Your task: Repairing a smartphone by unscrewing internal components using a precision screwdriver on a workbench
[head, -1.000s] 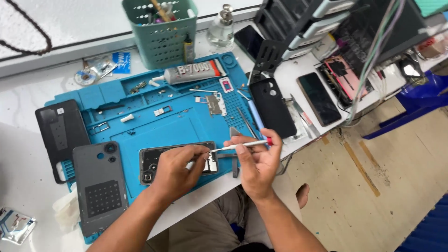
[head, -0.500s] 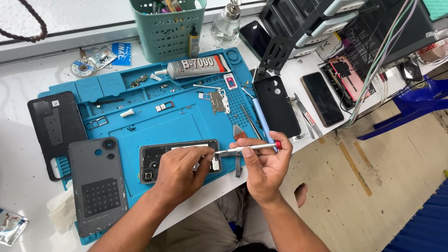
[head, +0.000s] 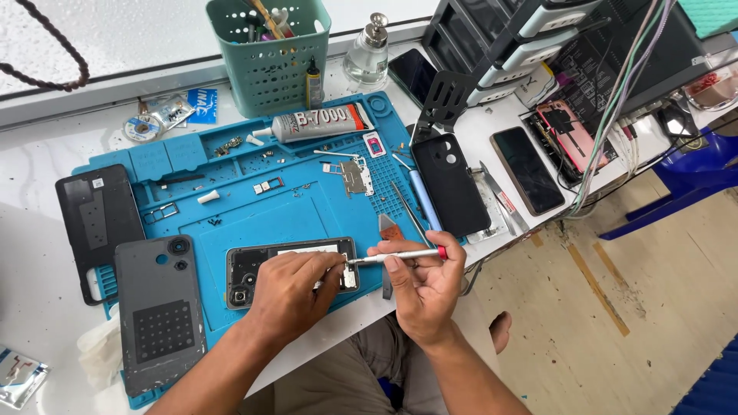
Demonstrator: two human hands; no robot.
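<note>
An opened phone [head: 261,269] lies flat at the near edge of a blue work mat [head: 307,215] on the white tabletop [head: 31,154], its inner parts facing up. The left hand [head: 288,296] rests on the phone's right half, its fingers [head: 330,265] pressed together on the frame. The right hand [head: 427,288] sits just right of the phone with its fingers [head: 400,265] clamped on a thin silver screwdriver [head: 396,257] with a red end; the tool lies almost level, its tip touching the phone's right end beside the left fingertips. To the left of the phone, a grey back cover [head: 157,311] lies flat, and a black cover [head: 96,219] lies beyond it at the mat's left edge. A black phone case [head: 446,184] lies on the mat's right edge, with a blue pen-like tool [head: 421,201] just beside it. At the far edge of the mat lies a tube of glue [head: 319,123], and behind it stands a green basket [head: 269,69] full of tools, next to a small glass bottle [head: 367,54].
</note>
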